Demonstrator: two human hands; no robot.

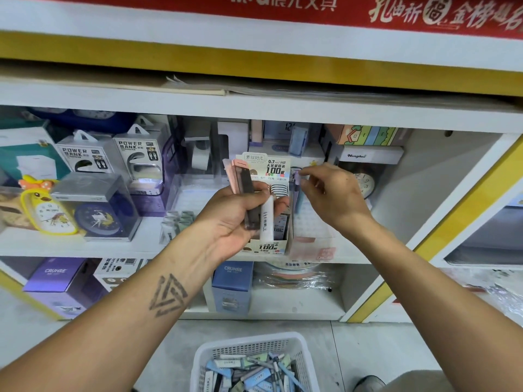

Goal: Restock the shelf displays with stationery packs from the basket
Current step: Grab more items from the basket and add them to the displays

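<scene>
My left hand (pixel 240 213) grips a bundle of slim pencil-lead cases (pixel 249 193), pink, dark and white, upright in front of the middle shelf. Behind them stands a cardboard display box (pixel 271 171) printed "0.7 HB 100", partly hidden by that hand. My right hand (pixel 331 193) pinches the top of a lilac lead case (pixel 296 179) at the box's right side. On the floor below sits a white plastic basket (pixel 215 352) holding several more packs in blue, green and white.
The middle shelf (pixel 141 247) carries power bank boxes (pixel 85 157), a yellow duck clock (pixel 48 210), a boxed blue clock (pixel 99 219) and small eraser packs (pixel 177 222). Purple and blue CRUHRE boxes (pixel 232 287) stand on the lower shelf. A round clock (pixel 365 182) stands behind my right hand.
</scene>
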